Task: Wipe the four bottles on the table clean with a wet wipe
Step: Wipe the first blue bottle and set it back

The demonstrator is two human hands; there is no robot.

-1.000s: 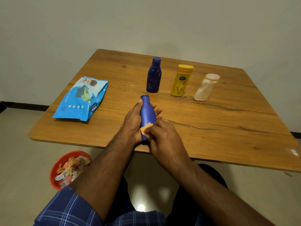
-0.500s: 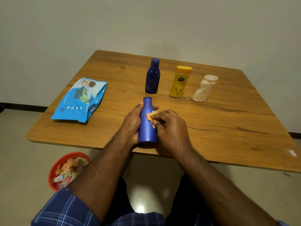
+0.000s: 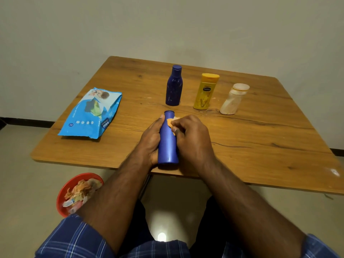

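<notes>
Here we are at the near edge of the wooden bench [image 3: 242, 146], and the matte blue plastic bottle [image 3: 168, 144] is in both hands. The left hand [image 3: 150, 140] cradles it from the side, fingers curled round the body, thumb laid along the upper flank. The right hand [image 3: 191, 138] is up by the shoulder of the bottle, fingertips bunched and pinching a small, orange-stained wet wipe [image 3: 170, 122] against the plastic.

The bottle lies tipped well over, long axis running away from the person, flat base toward their lap, narrow neck pointing at the dark blue glossy bottle [image 3: 174, 86] standing just beyond. Right of that dark blue bottle stand a yellow capped lotion bottle [image 3: 204, 92] and, further right, a pale, smeared bottle with a round cap [image 3: 232, 99], leaning a little.

To do this stroke well, I'd say run the wipe lengthwise, neck to base, and roll the bottle in the left hand between passes so no strip is missed. That wipe looks soiled already; folding to a fresh face would stop it smearing dirt back. Keep the left grip firm, because a wet, smooth bottle could slip.

Left of the dark blue bottle lies a light blue soft pack of wipes [image 3: 91, 114]. Down on the floor, a red bowl [image 3: 62, 194] holds crumpled used wipes.
</notes>
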